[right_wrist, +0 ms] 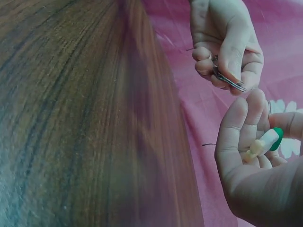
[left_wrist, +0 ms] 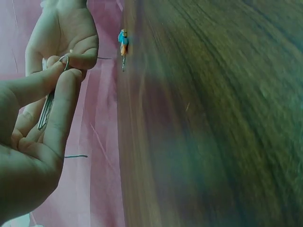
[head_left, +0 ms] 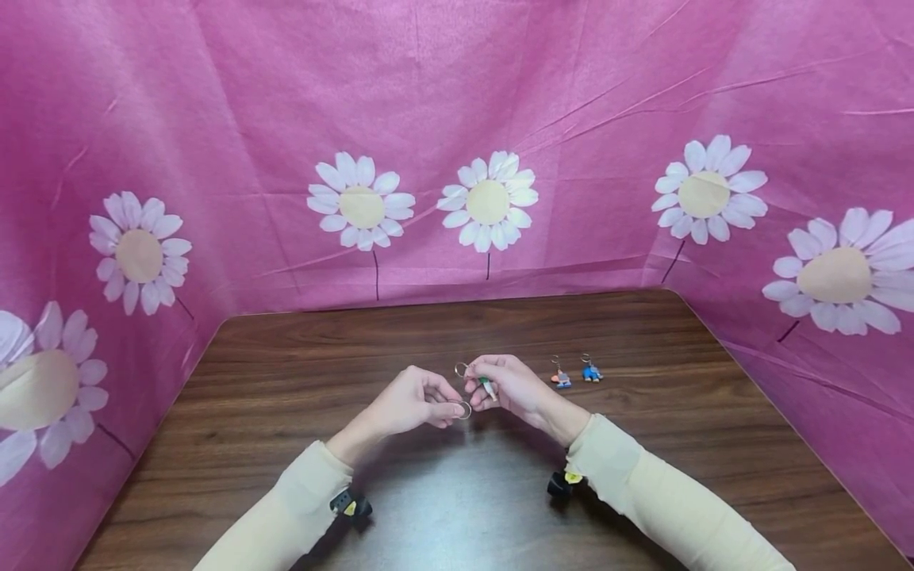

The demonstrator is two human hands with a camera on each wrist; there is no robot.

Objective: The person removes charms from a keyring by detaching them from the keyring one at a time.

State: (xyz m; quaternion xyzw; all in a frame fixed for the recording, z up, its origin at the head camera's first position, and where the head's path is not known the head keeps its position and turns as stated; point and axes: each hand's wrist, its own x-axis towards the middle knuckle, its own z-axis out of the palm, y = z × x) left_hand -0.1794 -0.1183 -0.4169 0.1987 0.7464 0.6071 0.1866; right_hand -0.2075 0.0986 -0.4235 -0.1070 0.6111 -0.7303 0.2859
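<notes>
My left hand [head_left: 417,400] pinches a metal split ring [head_left: 464,410] between thumb and fingers. In the left wrist view a silver key [left_wrist: 46,109] hangs down among those fingers. Close beside it on the right, my right hand [head_left: 510,390] holds a small keychain figure [right_wrist: 265,143] in green, white and pale yellow. A second metal ring [head_left: 460,370] sticks out from the right hand's fingertips, towards the left hand. Both hands are raised above the wooden table [head_left: 428,507], their fingertips nearly meeting.
Right of the hands, two more keychain figures lie on the table: one orange, grey and blue [head_left: 561,378], one blue [head_left: 591,372]. A pink cloth [head_left: 271,119] with large white daisies stands around the table's back and sides.
</notes>
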